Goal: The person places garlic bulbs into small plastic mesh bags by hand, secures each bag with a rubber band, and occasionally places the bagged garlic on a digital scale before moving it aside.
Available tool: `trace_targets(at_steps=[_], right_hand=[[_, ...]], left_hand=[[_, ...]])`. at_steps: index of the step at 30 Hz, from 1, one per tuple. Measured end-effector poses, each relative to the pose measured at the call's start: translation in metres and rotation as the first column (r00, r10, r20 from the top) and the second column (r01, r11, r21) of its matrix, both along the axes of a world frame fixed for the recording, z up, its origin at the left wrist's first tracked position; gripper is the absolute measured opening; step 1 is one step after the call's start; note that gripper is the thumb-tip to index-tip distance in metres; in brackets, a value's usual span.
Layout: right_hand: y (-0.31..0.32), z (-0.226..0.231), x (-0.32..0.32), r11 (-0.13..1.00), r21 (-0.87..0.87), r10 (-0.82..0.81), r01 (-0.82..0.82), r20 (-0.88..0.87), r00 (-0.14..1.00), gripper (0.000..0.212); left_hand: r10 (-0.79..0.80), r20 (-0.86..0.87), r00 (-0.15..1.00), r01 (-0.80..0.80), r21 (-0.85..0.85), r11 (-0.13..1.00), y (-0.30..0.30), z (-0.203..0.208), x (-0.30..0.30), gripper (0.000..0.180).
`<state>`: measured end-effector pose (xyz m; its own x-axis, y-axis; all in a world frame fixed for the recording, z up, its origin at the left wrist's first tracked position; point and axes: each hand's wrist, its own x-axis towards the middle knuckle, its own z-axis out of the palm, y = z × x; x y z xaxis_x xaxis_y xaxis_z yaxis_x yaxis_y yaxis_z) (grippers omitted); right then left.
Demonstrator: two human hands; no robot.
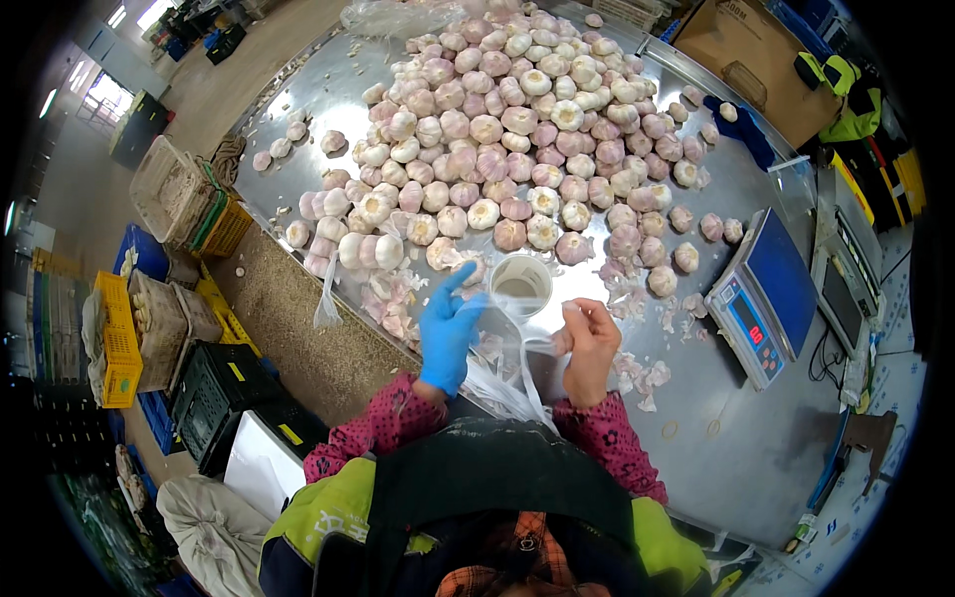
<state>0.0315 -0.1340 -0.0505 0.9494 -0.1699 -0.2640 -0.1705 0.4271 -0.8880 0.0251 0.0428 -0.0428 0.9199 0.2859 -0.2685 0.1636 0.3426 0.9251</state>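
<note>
My left hand [450, 333], in a blue glove, grips the side of a white plastic tube [520, 285] with a clear bag or net pulled over it, at the near edge of the steel table [756, 438]. The thin plastic [517, 383] trails down toward my body. My right hand [591, 343] is bare and pinches the same plastic next to the tube. Just beyond the tube lies a big heap of white and pink garlic bulbs [507, 149], covering much of the table.
A blue digital scale [766, 298] stands on the table to my right. Loose garlic skins [642, 373] lie around it. Yellow, black and blue crates [164, 338] stand on the floor at my left. A cardboard box [756, 50] sits beyond the table's far right edge.
</note>
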Motion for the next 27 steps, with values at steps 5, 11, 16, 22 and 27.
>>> trace_targets(at_steps=[5, 11, 16, 22, 27], right_hand=[[0.008, -0.022, 0.058, 0.957, -0.285, -0.041, 0.046, 0.023, 0.999, 0.013], [0.01, -0.112, 0.067, 0.488, -0.835, 0.233, -0.255, -0.158, 0.96, 0.016], [-0.035, -0.065, 0.051, 0.601, -0.712, 0.478, -0.362, -0.042, 0.877, 0.044], [-0.027, -0.011, 0.027, 0.474, -0.778, 0.753, -0.412, 0.116, 0.648, 0.085], [-0.026, -0.045, 0.051, 0.428, -0.815, 0.778, -0.39, 0.113, 0.618, 0.068]], left_hand=[[-0.092, -0.188, 0.978, 0.061, -0.166, 0.984, -0.005, -0.012, 0.029, 0.026], [-0.221, -0.182, 0.958, 0.272, 0.817, 0.508, 0.033, -0.143, 0.017, 0.031], [-0.492, -0.186, 0.851, 0.398, 0.839, 0.371, 0.031, -0.044, 0.009, 0.079], [-0.563, 0.155, 0.812, 0.422, 0.511, 0.749, 0.011, -0.032, 0.003, 0.092], [-0.615, 0.007, 0.788, 0.54, 0.472, 0.697, 0.008, -0.087, 0.025, 0.09]])
